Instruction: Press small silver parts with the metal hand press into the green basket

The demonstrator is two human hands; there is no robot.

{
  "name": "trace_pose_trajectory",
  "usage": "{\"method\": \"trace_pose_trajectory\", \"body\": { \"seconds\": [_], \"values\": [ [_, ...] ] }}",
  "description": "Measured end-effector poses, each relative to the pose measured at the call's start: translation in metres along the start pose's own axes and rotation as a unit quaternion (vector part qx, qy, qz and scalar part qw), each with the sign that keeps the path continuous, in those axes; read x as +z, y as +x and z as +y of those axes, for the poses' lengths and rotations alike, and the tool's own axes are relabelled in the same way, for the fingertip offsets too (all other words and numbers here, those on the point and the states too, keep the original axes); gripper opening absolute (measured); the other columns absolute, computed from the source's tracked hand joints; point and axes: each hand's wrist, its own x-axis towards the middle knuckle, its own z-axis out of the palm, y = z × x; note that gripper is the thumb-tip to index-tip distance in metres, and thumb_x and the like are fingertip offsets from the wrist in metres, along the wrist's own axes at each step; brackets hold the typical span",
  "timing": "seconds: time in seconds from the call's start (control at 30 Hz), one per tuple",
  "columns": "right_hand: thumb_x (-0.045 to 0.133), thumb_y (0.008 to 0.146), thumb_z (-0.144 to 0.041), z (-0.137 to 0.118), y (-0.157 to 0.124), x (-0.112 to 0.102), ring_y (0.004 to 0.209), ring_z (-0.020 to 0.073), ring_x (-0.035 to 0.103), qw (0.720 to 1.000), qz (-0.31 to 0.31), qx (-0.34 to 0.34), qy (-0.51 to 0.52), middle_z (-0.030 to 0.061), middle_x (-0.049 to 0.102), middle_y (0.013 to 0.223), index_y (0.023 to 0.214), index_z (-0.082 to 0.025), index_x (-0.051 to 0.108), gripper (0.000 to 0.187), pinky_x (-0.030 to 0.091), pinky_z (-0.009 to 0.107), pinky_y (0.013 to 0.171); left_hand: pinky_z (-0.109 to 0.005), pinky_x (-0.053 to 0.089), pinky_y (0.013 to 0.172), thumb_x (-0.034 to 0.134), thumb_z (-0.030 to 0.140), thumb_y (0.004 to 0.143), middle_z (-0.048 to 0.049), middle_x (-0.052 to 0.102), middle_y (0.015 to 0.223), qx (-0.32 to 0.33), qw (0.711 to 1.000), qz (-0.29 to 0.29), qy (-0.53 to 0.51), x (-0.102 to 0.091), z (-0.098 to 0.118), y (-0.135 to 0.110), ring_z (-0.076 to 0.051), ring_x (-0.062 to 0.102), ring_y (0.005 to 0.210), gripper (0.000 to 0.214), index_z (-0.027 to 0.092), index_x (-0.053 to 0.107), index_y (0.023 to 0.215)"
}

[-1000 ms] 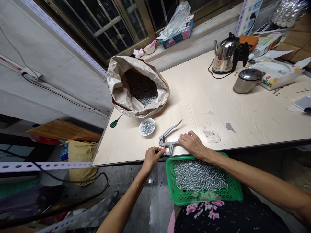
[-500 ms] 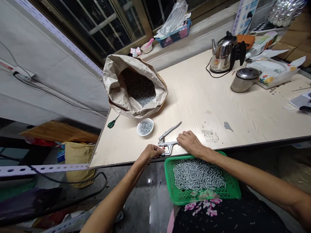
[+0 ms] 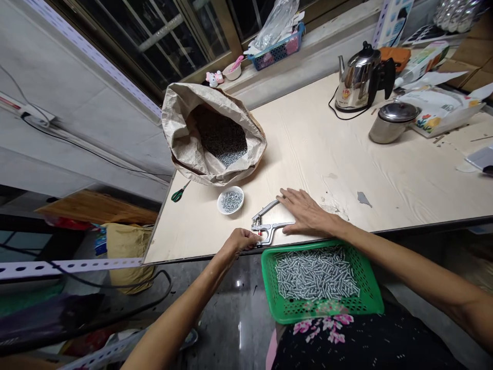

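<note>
A metal hand press tool lies at the near edge of the pale wooden table, its two handles spread apart. My right hand lies over those handles with the fingers stretched out. My left hand is pinched closed at the tool's jaws, holding something too small to make out. A green plastic basket full of small metal pieces rests on my lap just below the table edge. A small white bowl with more metal pieces stands just left of the tool.
An open paper sack of metal pieces stands at the table's left end, with green-handled scissors beside it. At the far right are a steel kettle, a lidded steel pot and papers. A dark floor with cables lies left.
My right hand has opened and slid up over the upper handle, fingers now stretched flat. My left hand stays pinched at the jaws. The view has shifted slightly.
</note>
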Motion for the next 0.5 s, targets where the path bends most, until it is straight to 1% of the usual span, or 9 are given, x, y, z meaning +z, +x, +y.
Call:
{"method": "trace_pose_trajectory", "body": {
  "seconds": [0.07, 0.13, 0.2, 0.27, 0.33, 0.37, 0.4, 0.43, 0.5],
  "values": [
    [0.067, 0.063, -0.069, 0.008, 0.010, -0.004, 0.118, 0.0345, 0.038, 0.999, -0.033, -0.019, -0.006, 0.0190, 0.042, 0.135, 0.132, -0.015, 0.039, 0.092, 0.030, 0.048, 0.094, -0.023, 0.025, 0.048, 0.075, 0.049, 0.045, 0.0048, 0.047, 0.042, -0.001, 1.000, -0.001, -0.003, 0.000, 0.000, 0.001, -0.007, 0.035, 0.043, 0.039, 0.015, 0.057, 0.049],
    [0.070, 0.060, -0.067, 0.010, 0.018, -0.009, 0.109, 0.0326, 0.044, 0.997, -0.061, -0.035, -0.007, 0.0181, 0.050, 0.125, 0.129, -0.012, 0.043, 0.091, 0.032, 0.046, 0.091, -0.023, 0.025, 0.048, 0.076, 0.049, 0.046, 0.0049, 0.047, 0.042, -0.003, 1.000, -0.001, -0.007, 0.000, 0.000, 0.001, -0.007, 0.036, 0.043, 0.039, 0.015, 0.057, 0.049],
    [0.073, 0.061, -0.062, 0.007, 0.022, -0.013, 0.100, 0.0292, 0.047, 0.996, -0.077, -0.036, -0.010, 0.0150, 0.056, 0.113, 0.120, -0.012, 0.050, 0.081, 0.035, 0.043, 0.086, -0.023, 0.026, 0.048, 0.076, 0.048, 0.048, 0.0046, 0.047, 0.042, -0.005, 1.000, 0.003, -0.005, 0.000, 0.001, 0.002, -0.008, 0.036, 0.043, 0.038, 0.015, 0.057, 0.050],
    [0.074, 0.063, -0.057, 0.001, 0.021, -0.016, 0.093, 0.0264, 0.048, 0.996, -0.081, -0.026, -0.013, 0.0118, 0.058, 0.105, 0.109, -0.014, 0.056, 0.065, 0.036, 0.039, 0.080, -0.023, 0.027, 0.049, 0.075, 0.046, 0.053, 0.0042, 0.048, 0.043, -0.009, 1.000, 0.009, 0.008, -0.001, 0.003, 0.000, -0.008, 0.037, 0.044, 0.036, 0.015, 0.058, 0.051],
    [0.074, 0.068, -0.051, -0.005, 0.018, -0.018, 0.091, 0.0246, 0.048, 0.997, -0.075, -0.018, -0.009, 0.0092, 0.058, 0.100, 0.099, -0.016, 0.059, 0.049, 0.035, 0.036, 0.076, -0.024, 0.029, 0.050, 0.072, 0.045, 0.061, 0.0029, 0.048, 0.045, -0.008, 0.998, 0.017, 0.058, 0.001, 0.006, -0.005, -0.010, 0.041, 0.046, 0.035, 0.014, 0.057, 0.050],
    [0.073, 0.070, -0.048, -0.007, 0.017, -0.018, 0.090, 0.0239, 0.048, 0.997, -0.070, -0.014, -0.006, 0.0083, 0.058, 0.098, 0.096, -0.017, 0.059, 0.043, 0.035, 0.035, 0.075, -0.025, 0.031, 0.051, 0.069, 0.043, 0.065, 0.0015, 0.050, 0.047, 0.005, 0.994, 0.041, 0.105, 0.003, 0.007, -0.009, -0.011, 0.044, 0.048, 0.035, 0.014, 0.058, 0.050],
    [0.072, 0.073, -0.045, -0.010, 0.015, -0.018, 0.090, 0.0233, 0.048, 0.998, -0.065, -0.012, -0.002, 0.0077, 0.058, 0.097, 0.093, -0.017, 0.058, 0.037, 0.034, 0.035, 0.074, -0.026, 0.034, 0.054, 0.067, 0.042, 0.070, -0.0005, 0.054, 0.052, 0.034, 0.983, 0.086, 0.161, 0.006, 0.009, -0.013, -0.013, 0.049, 0.054, 0.034, 0.014, 0.059, 0.052],
    [0.071, 0.075, -0.042, -0.012, 0.013, -0.018, 0.090, 0.0229, 0.048, 0.998, -0.062, -0.009, 0.000, 0.0073, 0.058, 0.096, 0.092, -0.017, 0.058, 0.033, 0.034, 0.034, 0.074, -0.027, 0.038, 0.059, 0.065, 0.040, 0.074, -0.0030, 0.058, 0.060, 0.081, 0.961, 0.141, 0.222, 0.010, 0.010, -0.017, -0.016, 0.053, 0.062, 0.031, 0.013, 0.062, 0.058],
    [0.070, 0.077, -0.039, -0.017, 0.011, -0.019, 0.090, 0.0226, 0.048, 0.998, -0.066, -0.001, -0.003, 0.0076, 0.058, 0.097, 0.090, -0.017, 0.058, 0.028, 0.035, 0.034, 0.074, -0.031, 0.043, 0.073, 0.063, 0.035, 0.079, -0.0076, 0.065, 0.085, 0.205, 0.894, 0.235, 0.323, 0.021, 0.015, -0.022, -0.022, 0.056, 0.084, 0.021, 0.014, 0.067, 0.080]
  ]
}}
